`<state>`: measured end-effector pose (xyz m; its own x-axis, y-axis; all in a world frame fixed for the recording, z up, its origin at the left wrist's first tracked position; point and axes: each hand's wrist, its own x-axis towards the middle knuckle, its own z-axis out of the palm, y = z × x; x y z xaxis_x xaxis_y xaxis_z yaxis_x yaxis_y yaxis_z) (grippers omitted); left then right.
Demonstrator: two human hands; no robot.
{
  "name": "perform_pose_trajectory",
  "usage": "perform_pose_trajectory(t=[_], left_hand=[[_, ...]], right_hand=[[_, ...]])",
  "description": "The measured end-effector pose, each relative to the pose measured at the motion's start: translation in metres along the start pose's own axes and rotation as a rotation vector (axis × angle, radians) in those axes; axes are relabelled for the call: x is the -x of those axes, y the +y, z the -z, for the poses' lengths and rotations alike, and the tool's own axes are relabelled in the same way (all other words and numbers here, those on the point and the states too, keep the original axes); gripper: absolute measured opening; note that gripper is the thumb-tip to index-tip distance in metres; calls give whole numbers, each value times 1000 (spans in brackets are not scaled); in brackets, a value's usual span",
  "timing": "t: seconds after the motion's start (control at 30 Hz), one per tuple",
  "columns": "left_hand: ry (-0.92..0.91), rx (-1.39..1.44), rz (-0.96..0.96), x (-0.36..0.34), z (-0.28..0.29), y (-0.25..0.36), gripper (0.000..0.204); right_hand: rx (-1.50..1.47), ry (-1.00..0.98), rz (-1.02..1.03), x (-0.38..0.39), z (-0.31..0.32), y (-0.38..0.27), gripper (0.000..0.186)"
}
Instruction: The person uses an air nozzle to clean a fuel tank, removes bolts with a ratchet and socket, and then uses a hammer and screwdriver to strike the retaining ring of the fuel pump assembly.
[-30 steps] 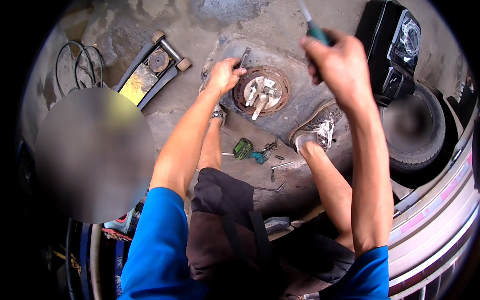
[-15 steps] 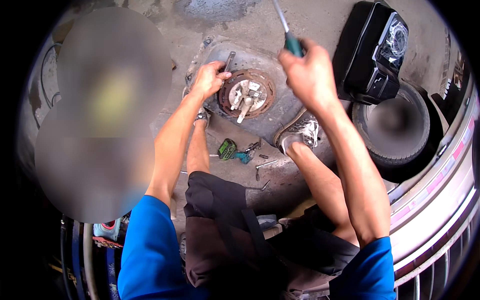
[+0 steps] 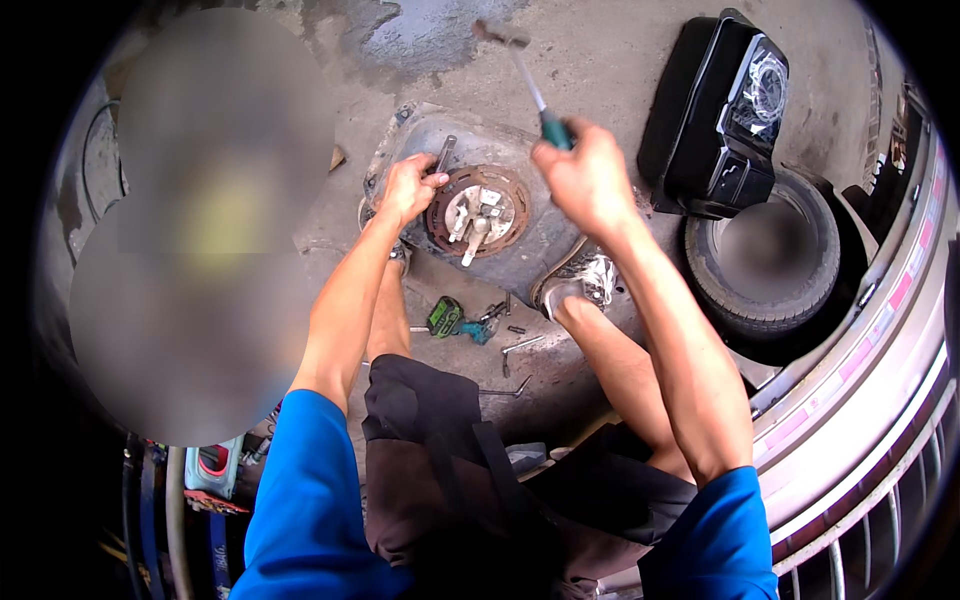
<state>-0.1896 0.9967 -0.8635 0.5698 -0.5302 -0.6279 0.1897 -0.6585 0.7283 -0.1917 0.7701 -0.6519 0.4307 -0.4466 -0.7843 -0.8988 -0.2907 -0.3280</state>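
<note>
My left hand [image 3: 408, 190] grips a short metal bar [image 3: 446, 152], like a chisel or punch, standing at the left edge of a rusty lock ring [image 3: 521, 197]. Where its lower end meets the ring is hidden by my fingers. Inside the ring sits a whitish fuel pump top [image 3: 465, 222] with fittings. The ring is on a dirty grey fuel tank [image 3: 490, 145] on the floor between my feet. My right hand [image 3: 592, 182] is closed round the green handle of a hammer [image 3: 554, 130], raised above the tank; its head is smeared by motion.
A cordless power tool [image 3: 474, 329] with a green battery lies near my feet, with several sockets and a ratchet [image 3: 522, 344]. A black plastic case [image 3: 690, 120] leans by a tyre [image 3: 828, 225]. A vehicle's bumper [image 3: 850, 430] curves along the right. Blurred shapes cover the left.
My right hand and the hammer have shifted left and slightly down in view, and the hammer head has come into sight. My left hand still holds the bar at the ring. The whole view shifted slightly.
</note>
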Motion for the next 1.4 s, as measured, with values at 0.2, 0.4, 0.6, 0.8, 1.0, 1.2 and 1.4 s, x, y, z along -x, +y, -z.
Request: perform_pose_trajectory(t=[0.2, 0.4, 0.6, 0.8, 1.0, 1.2, 1.4], left_hand=[[19, -62, -38, 0, 3, -6, 36], [40, 21, 51, 8, 4, -6, 37], [43, -38, 41, 7, 3, 1, 34], [48, -64, 28, 1, 3, -3, 36], [49, -13, 50, 3, -1, -6, 34], [57, 10, 35, 4, -5, -10, 33], [100, -16, 34, 9, -4, -10, 31]], right_hand=[[-429, 558, 277, -1, 28, -43, 22], [-78, -343, -323, 31, -24, 11, 44], [-323, 477, 228, -17, 64, -43, 38], [193, -216, -21, 48, -52, 15, 54], [-301, 248, 133, -18, 63, -50, 50], [-55, 350, -2, 34, -23, -7, 41], [60, -158, -77, 10, 16, -23, 51]])
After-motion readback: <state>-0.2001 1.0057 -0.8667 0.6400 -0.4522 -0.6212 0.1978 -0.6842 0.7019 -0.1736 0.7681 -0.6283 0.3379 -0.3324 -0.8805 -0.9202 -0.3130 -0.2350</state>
